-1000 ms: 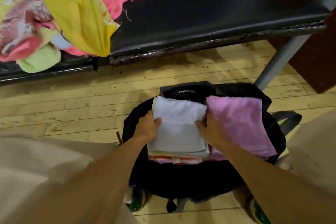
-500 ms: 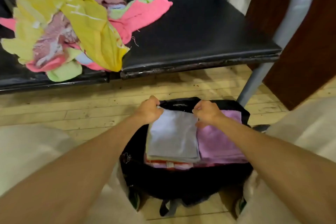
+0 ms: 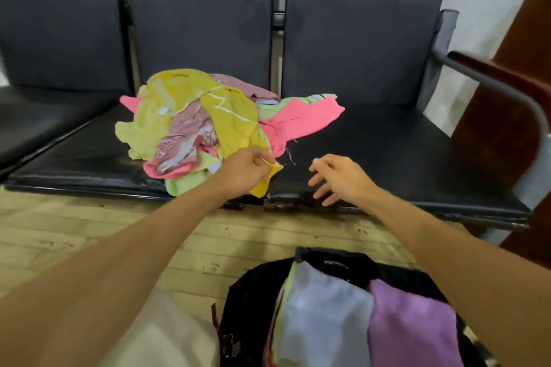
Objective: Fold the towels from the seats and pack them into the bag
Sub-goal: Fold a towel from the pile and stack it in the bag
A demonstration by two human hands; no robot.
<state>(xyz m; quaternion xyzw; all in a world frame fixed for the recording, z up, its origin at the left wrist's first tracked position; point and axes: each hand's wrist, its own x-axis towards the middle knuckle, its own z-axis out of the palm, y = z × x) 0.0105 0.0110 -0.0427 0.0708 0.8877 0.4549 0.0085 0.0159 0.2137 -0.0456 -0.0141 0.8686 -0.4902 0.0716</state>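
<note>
small white print on bag [image 3: 337, 264] label, too blurred to read, no other txt

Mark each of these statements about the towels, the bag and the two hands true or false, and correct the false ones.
1. The left hand pinches a corner of the yellow towel. True.
2. The right hand holds the pink towel. False: it is open, holding nothing, over the black seat.
3. The black bag is empty. False: folded light blue and purple towels lie in it.
4. Unfolded towels lie heaped on the seat. True.
</note>
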